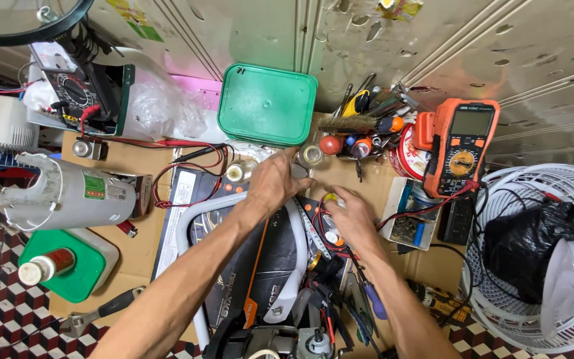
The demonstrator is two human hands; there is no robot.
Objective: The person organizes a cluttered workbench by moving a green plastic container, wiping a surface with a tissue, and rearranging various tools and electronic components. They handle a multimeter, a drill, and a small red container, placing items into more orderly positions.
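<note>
**Two hands over a crowded repair bench**

We see our left hand reaching toward twelve o'clock, its fingers curled down near a small round silvery tin that sits just below the green plastic lid; whether the fingers actually grip anything we cannot tell. Our right hand sits just at four o'clock of the left, fingers bent and pinching a small object with a yellow tip, which lies at the centre of the bench among red and black wires. The object is tiny, mostly hidden by the fingers, pale with a bright yellow end.

At two o'clock an orange multimeter leans beside a jar of screwdrivers and brushes. At nine o'clock lies a grey cylindrical motor, and at eight o'clock a bottle rests on a green-lidded box. At four o'clock stands a white fan guard.
</note>
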